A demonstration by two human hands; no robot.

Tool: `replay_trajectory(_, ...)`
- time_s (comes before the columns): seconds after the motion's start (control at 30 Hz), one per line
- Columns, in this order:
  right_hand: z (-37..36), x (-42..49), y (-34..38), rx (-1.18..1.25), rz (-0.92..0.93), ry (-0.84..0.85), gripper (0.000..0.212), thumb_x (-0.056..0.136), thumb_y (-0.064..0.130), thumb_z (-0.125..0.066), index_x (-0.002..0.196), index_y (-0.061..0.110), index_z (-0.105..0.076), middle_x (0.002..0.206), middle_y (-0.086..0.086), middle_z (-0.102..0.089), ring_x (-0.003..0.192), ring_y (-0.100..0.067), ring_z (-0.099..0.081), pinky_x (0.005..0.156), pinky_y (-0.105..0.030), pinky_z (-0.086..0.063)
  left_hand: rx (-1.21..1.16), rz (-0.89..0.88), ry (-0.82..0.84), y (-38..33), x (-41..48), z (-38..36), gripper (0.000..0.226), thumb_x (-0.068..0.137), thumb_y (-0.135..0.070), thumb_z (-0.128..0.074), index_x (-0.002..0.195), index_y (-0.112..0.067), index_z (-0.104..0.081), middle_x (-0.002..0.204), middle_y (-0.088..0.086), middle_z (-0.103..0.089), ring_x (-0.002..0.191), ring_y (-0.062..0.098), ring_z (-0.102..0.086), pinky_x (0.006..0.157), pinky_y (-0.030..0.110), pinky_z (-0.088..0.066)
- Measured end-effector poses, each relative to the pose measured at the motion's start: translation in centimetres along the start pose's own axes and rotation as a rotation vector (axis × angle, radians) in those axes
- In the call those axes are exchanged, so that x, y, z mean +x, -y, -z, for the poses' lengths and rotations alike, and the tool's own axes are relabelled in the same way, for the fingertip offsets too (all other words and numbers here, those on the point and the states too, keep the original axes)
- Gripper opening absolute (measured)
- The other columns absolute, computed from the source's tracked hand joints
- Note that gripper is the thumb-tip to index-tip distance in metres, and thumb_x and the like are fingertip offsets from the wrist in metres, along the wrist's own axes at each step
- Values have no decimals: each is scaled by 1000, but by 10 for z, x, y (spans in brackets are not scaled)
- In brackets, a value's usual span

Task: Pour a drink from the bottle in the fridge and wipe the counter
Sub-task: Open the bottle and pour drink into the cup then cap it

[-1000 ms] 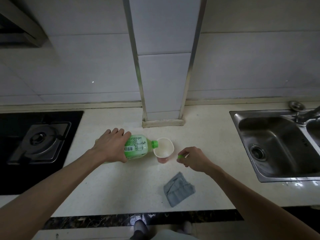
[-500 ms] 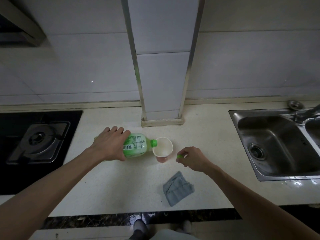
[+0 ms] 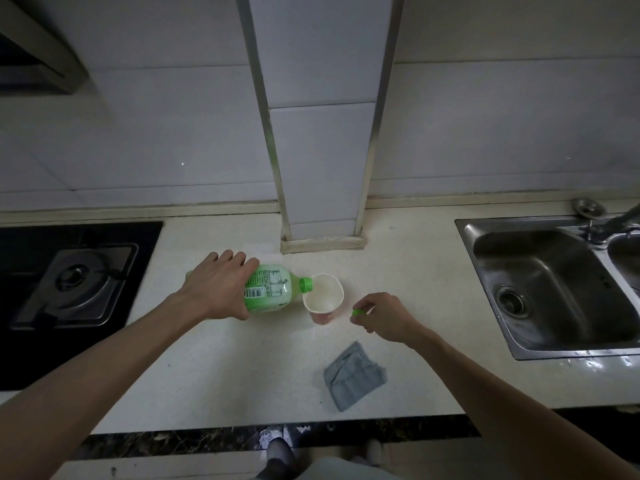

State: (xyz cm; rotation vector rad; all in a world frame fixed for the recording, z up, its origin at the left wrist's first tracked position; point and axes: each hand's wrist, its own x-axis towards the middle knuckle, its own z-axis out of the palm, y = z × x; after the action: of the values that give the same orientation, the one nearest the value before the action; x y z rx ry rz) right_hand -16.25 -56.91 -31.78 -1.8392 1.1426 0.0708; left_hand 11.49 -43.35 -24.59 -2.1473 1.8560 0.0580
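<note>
My left hand (image 3: 221, 289) is wrapped round the bottle (image 3: 273, 289), gripping its fat body from above, fingers curled over the far side. The bottle is tipped right over, almost lying flat, its green neck (image 3: 306, 284) pointing right and sitting just at the rim of the cup (image 3: 323, 299). Pale liquid fills the lower side of the bottle. The cup stands upright on the counter (image 3: 242, 375), white inside, reddish lower down on the outside. I can't tell whether anything is flowing, or how much is in the cup.

My right hand (image 3: 384, 318) hovers just right of the cup, fingers pinched together on the small green cap (image 3: 357, 312), which peeks out at my fingertips. That hand is close to the cup but not touching it.

Nearer to me, below the right hand and clear of the cup, the grey cloth (image 3: 353, 375) lies crumpled and half folded on the counter, nobody touching it.

Off to the left, the black hob (image 3: 79, 282) with its burner is set into the counter. To the right, the steel sink (image 3: 554, 289), with the tap (image 3: 620, 220) at its far corner. Straight ahead, a tiled pillar (image 3: 322, 133) with metal edging comes down to the counter just behind the bottle and cup.
</note>
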Motion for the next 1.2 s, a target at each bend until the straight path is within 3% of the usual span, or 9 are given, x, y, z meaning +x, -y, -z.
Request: replay_trajectory(1.2,3,-4,3,-35,10,-12,28,87,22,-71,110,6,-68,84,0,-65,70,-12,-63,61,-17,-47,58,-24,-4,-2,2,10,82,67,-59,-68,136,-24,-40,118,-3,-53,107,17,-48,93,30,-40)
